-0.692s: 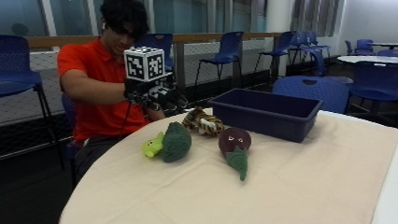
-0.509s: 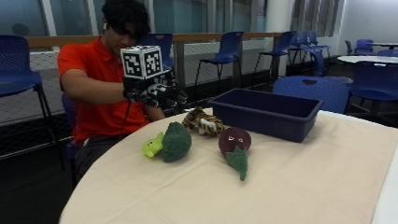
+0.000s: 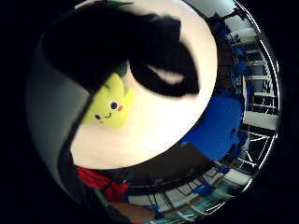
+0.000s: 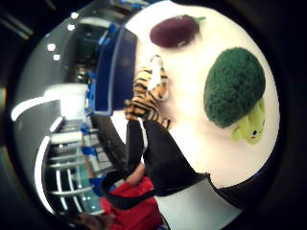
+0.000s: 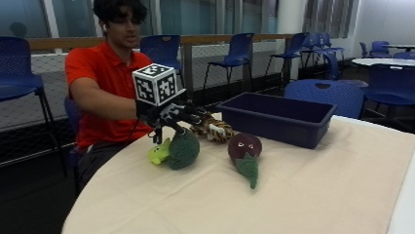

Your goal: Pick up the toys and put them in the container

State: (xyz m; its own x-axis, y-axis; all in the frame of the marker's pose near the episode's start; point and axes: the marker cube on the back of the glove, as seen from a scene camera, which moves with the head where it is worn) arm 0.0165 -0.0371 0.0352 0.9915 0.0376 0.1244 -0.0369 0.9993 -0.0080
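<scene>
My gloved right hand [image 5: 170, 116] hovers just above the plush broccoli [image 5: 179, 151], which lies on the cream table [image 5: 311, 195] near the person. Its fingers hang loosely and hold nothing. A striped tiger toy [image 5: 212, 128] lies just past the hand, beside the blue container [image 5: 279, 118]. A plush eggplant [image 5: 244, 151] rests in front of the container. In the thumb side palm view, the broccoli [image 4: 235, 93], tiger [image 4: 146, 98], eggplant [image 4: 172, 31] and container [image 4: 117, 67] all lie below the hand [image 4: 163, 163]. The little finger side palm view shows the broccoli's yellow-green face [image 3: 111, 108] under the black fingers [image 3: 154, 60].
The table's rounded edge runs close to the person's side. Blue chairs [image 5: 327, 92] stand behind the container and around the room. A wide stretch of bare tablecloth lies in front of the toys.
My hand has come down and slightly forward, from chest height to just over the broccoli. The toys and the container have not moved.
</scene>
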